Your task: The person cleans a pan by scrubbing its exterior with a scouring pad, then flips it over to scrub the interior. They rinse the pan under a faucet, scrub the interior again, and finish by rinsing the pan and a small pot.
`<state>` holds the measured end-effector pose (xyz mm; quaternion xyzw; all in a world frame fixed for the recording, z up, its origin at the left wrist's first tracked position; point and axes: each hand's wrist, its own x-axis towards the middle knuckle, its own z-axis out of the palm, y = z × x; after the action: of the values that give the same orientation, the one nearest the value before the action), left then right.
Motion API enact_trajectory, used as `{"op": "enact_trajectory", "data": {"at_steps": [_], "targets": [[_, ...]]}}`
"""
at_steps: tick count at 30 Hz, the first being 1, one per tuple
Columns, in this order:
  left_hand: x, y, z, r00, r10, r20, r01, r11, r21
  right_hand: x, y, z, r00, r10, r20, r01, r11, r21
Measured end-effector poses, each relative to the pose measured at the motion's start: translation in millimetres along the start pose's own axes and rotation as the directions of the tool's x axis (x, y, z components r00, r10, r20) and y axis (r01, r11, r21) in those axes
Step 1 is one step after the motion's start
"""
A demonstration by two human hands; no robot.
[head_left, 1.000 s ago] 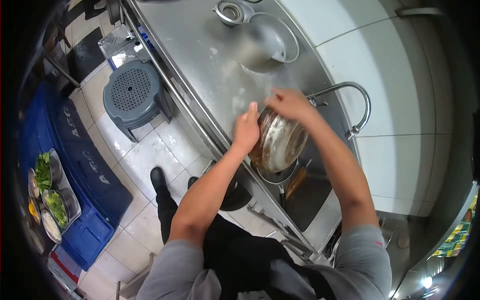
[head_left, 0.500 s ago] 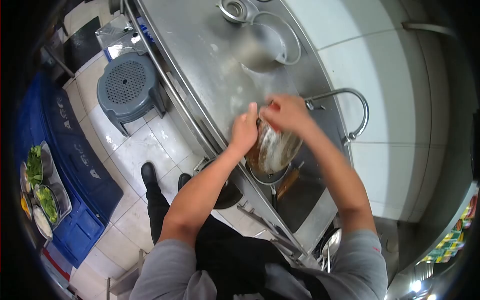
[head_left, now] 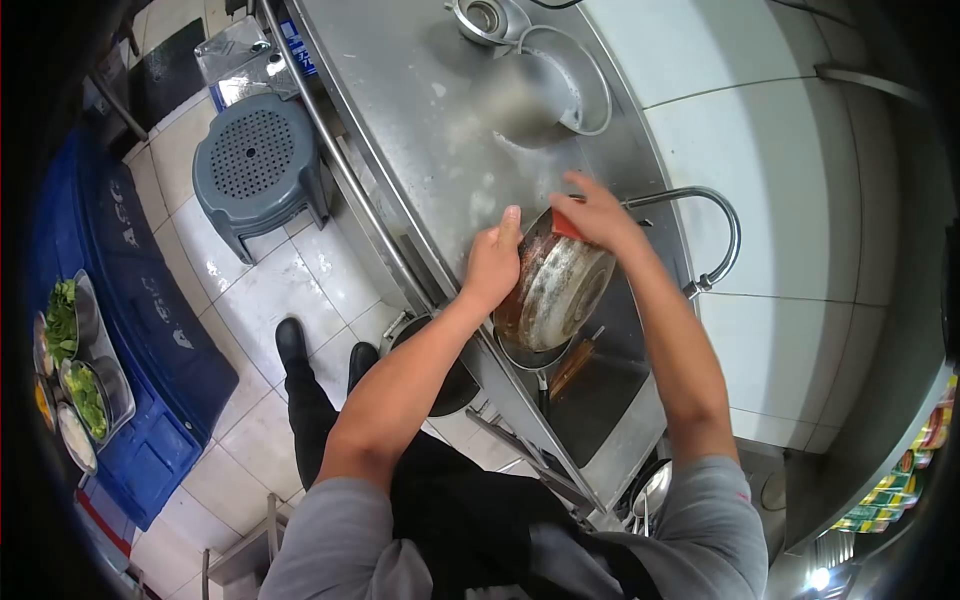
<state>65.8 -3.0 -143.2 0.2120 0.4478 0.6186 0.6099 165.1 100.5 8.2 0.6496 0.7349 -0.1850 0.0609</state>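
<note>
A metal pan (head_left: 548,293) with brown-stained sides is tilted on its edge over the sink, its outer side and round base facing me. My left hand (head_left: 492,262) grips the pan's left rim with the thumb pointing up. A red scrubbing pad (head_left: 568,227) is pressed to the pan's upper outer side by my right hand (head_left: 600,214), whose fingers close over it. Beneath the pan, another pan with a dark handle (head_left: 543,392) shows in part. Its contents are hidden.
Around the hands are the sink basin (head_left: 600,405), a brown wooden-looking item (head_left: 574,372) and a curved faucet (head_left: 728,222). Farther back on the steel counter (head_left: 400,70) stand a large pot (head_left: 600,95) and a strainer-like metal vessel (head_left: 487,18). A grey stool (head_left: 252,160) is on the left.
My right hand and the red pad have shifted right along the pan. More of the pan's round base shows now, while my left hand keeps its hold on the rim.
</note>
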Motion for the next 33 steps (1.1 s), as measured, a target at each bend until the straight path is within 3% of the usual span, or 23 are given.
{"op": "enact_trajectory", "data": {"at_steps": [2, 3, 4, 6, 7, 8, 10, 11, 12, 14, 16, 17, 20, 22, 23, 25, 27, 28, 30, 31, 32, 33], "targets": [[-0.2, 4.8, 3.4, 0.998, 0.053, -0.021, -0.053, 0.999, 0.010, -14.3, -14.9, 15.8, 0.977, -0.172, 0.127, 0.207, 0.909, -0.362], [-3.4, 4.7, 2.5, 0.996, 0.089, -0.028, -0.088, 0.996, 0.024, -39.4, -39.3, 11.7, 0.959, -0.203, 0.197, 0.278, 0.796, -0.538], [-3.5, 5.0, -1.2, 0.997, 0.079, -0.025, -0.078, 0.997, 0.024, -26.7, -33.7, 8.7, 0.960, -0.194, 0.201, 0.273, 0.799, -0.536], [-4.2, 5.1, -2.2, 0.999, 0.042, -0.001, -0.042, 0.996, 0.082, 5.6, -3.9, -1.2, 0.997, -0.051, -0.055, 0.039, 0.980, -0.197], [-6.1, 10.7, 0.9, 1.000, 0.008, -0.012, -0.008, 1.000, 0.019, 12.1, 11.2, 13.6, 0.993, -0.108, -0.053, 0.100, 0.985, -0.137], [-4.1, 19.1, 0.7, 1.000, 0.022, -0.017, -0.022, 0.999, 0.025, -8.8, -14.3, 14.4, 0.987, -0.133, 0.093, 0.154, 0.948, -0.279], [-12.0, 22.3, -1.5, 0.994, 0.095, 0.057, -0.094, 0.996, -0.006, -19.6, -23.6, 11.4, 0.971, -0.213, 0.109, 0.239, 0.899, -0.368], [-3.8, 9.2, -3.8, 1.000, 0.017, 0.009, -0.018, 0.991, 0.129, -19.1, -9.5, 16.0, 0.975, -0.190, 0.114, 0.220, 0.905, -0.366], [0.1, -1.1, 1.5, 1.000, 0.028, 0.012, -0.029, 0.992, 0.120, 2.0, 3.0, 14.6, 0.984, -0.173, 0.034, 0.175, 0.942, -0.285], [-1.7, -0.9, 1.2, 1.000, 0.027, 0.014, -0.026, 0.998, -0.058, 5.9, -4.0, 11.4, 0.987, -0.155, -0.045, 0.144, 0.971, -0.191], [4.2, 1.1, -5.7, 1.000, 0.017, 0.000, -0.017, 1.000, -0.010, -11.6, -12.3, 13.7, 0.973, -0.208, 0.096, 0.228, 0.906, -0.356], [0.6, 0.8, -6.3, 1.000, -0.008, 0.007, 0.008, 0.999, 0.038, -9.7, -21.9, -3.0, 0.988, -0.113, 0.107, 0.142, 0.933, -0.330], [0.9, 0.7, 0.6, 0.999, -0.025, 0.021, 0.025, 1.000, 0.020, 7.2, -2.5, 15.1, 0.985, -0.169, -0.021, 0.159, 0.959, -0.235], [2.4, -8.2, 3.4, 0.997, 0.066, -0.046, -0.067, 0.998, -0.010, -14.6, -8.4, 20.1, 0.973, -0.226, 0.047, 0.227, 0.898, -0.377], [0.4, -4.3, -4.3, 0.994, 0.110, 0.008, -0.110, 0.989, 0.094, -7.8, -9.2, 7.6, 0.989, -0.145, 0.033, 0.148, 0.934, -0.324], [-1.7, 2.6, -5.4, 0.999, 0.031, 0.021, -0.032, 0.998, 0.062, 0.4, -1.1, -4.3, 0.998, -0.057, 0.010, 0.057, 0.959, -0.279], [0.9, 3.5, -1.3, 0.999, -0.038, 0.027, 0.037, 0.998, 0.041, -1.5, 9.4, 13.8, 0.988, -0.128, -0.090, 0.110, 0.978, -0.178], [3.4, 2.0, 3.7, 0.999, 0.025, -0.026, -0.025, 1.000, -0.010, -21.0, -0.4, 25.5, 0.953, -0.301, -0.022, 0.270, 0.882, -0.387], [-9.9, -9.1, 1.7, 0.997, 0.050, -0.051, -0.052, 0.998, -0.040, -13.0, 8.8, 7.9, 0.997, -0.080, 0.000, 0.079, 0.992, -0.098], [-9.4, -6.0, -2.3, 1.000, 0.006, -0.014, -0.006, 1.000, 0.009, 14.2, 45.0, 7.3, 0.969, -0.106, -0.221, 0.068, 0.983, -0.170], [-3.6, 2.0, -2.4, 1.000, -0.027, 0.015, 0.026, 0.998, 0.059, 22.1, 67.6, 4.4, 0.965, -0.113, -0.237, 0.073, 0.983, -0.172], [-2.3, 10.8, -0.8, 1.000, -0.013, 0.017, 0.012, 0.998, 0.063, 28.8, 83.2, 4.4, 0.982, 0.031, -0.187, -0.029, 0.999, 0.015]]}}
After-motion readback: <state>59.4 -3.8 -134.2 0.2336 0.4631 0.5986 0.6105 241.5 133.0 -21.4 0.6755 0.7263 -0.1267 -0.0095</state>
